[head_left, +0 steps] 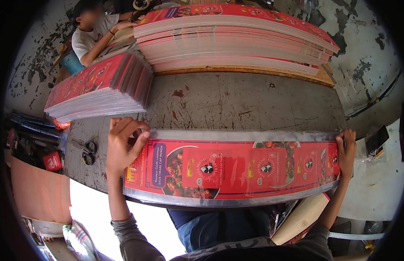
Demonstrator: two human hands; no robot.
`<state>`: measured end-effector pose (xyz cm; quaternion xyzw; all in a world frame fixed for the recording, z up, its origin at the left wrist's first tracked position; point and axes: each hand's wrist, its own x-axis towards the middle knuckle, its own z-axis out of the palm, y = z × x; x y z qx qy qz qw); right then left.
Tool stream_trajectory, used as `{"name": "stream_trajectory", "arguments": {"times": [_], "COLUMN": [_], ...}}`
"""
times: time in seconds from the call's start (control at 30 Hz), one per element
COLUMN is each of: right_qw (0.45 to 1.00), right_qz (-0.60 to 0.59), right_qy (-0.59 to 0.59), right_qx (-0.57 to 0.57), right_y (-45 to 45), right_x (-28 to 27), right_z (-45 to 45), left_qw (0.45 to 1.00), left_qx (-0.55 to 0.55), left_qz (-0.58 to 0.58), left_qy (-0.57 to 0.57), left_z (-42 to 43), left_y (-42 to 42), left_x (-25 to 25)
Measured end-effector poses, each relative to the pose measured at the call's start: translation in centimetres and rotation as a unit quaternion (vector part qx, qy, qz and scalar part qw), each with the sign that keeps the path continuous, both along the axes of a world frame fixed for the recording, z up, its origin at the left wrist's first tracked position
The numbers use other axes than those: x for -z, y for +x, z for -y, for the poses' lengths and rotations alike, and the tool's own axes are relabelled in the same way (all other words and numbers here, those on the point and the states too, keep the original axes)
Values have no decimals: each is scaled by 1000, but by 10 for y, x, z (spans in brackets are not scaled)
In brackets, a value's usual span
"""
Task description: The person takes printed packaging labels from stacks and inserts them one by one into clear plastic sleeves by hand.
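Note:
A long red printed sheet (237, 167) in clear plastic lies along the near edge of the grey table. At its left end is my left hand (126, 141), thumb and curled fingers closed at the upper corner; whether film is pinched between them is too small to tell. My right hand (346, 148) grips the right end of the sheet, thumb on top near the upper corner. More clear plastic edges show beneath the sheet along its near side.
A tall stack of red printed boards (237, 41) stands at the back on a wooden base. At the left sits a pile of plastic-wrapped sheets (102, 89). Black scissors (88, 153) lie left of my left hand. Another person (91, 35) is at the upper left.

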<state>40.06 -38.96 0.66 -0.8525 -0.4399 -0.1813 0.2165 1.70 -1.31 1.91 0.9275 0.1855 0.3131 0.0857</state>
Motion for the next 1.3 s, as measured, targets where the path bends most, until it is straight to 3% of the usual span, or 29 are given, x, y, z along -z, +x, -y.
{"name": "stream_trajectory", "arguments": {"times": [0.3, 0.57, 1.3], "right_qw": [998, 985, 982], "right_qz": [-27, -121, -119], "right_qy": [50, 113, 126], "right_qx": [-11, -35, -70], "right_y": [2, -1, -5], "right_x": [0, 2, -1], "right_z": [7, 9, 5], "left_qw": [997, 991, 982], "left_qx": [47, 63, 92], "left_qz": [-28, -44, -9], "left_qy": [-56, -111, -167], "left_z": [-4, -3, -4], "left_y": [-9, -7, -4], "left_x": [-8, -4, 4]}}
